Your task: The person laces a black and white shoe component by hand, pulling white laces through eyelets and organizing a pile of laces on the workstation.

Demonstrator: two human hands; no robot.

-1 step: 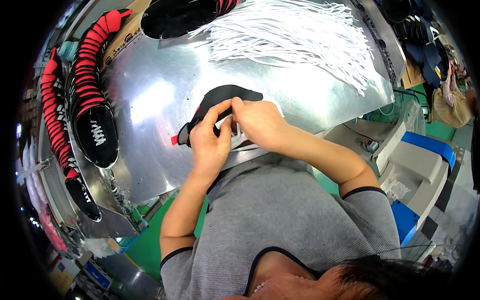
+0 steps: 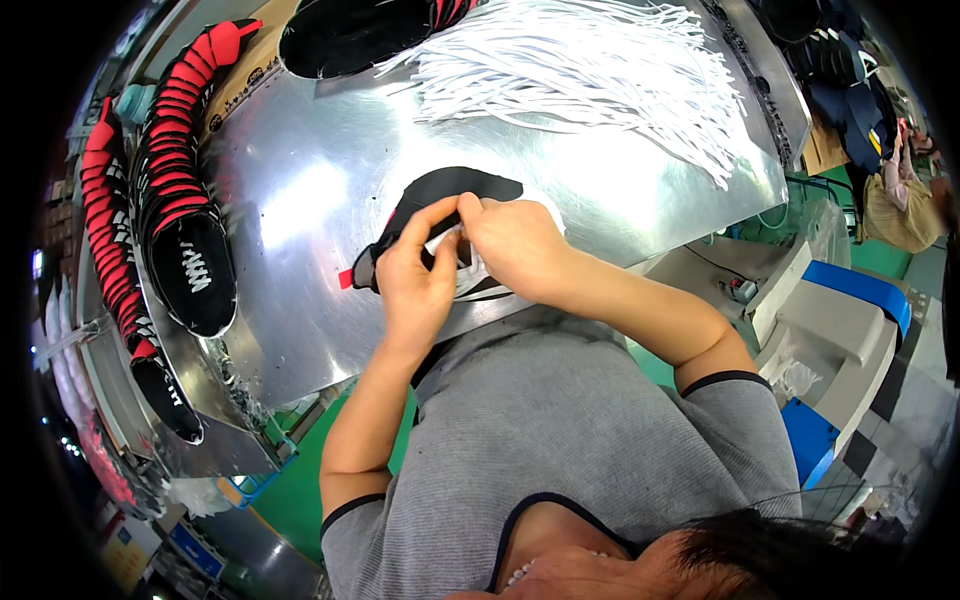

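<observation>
A black shoe upper (image 2: 450, 184) with a small red tab (image 2: 346, 279) lies near the front edge of the metal table, under both hands. My left hand (image 2: 412, 285) is closed on its near side, thumb and fingers bent around the edge. My right hand (image 2: 518, 245) is closed beside it, its fingertips meeting the left ones over the upper. A white shoelace (image 2: 476, 276) shows between and below the hands, and the right fingers seem to pinch it. The exact grip of the fingertips is hidden.
A large bundle of white shoelaces (image 2: 570, 75) spreads over the far table. Another black upper (image 2: 350, 40) lies at the far edge. Two long stacks of black-and-red uppers (image 2: 190, 270) line the left side. A grey and blue machine (image 2: 835, 325) stands at the right.
The shoe upper has shifted very slightly left and tilted a little between my hands. Both hands stay closed on the work, with barely any movement.
</observation>
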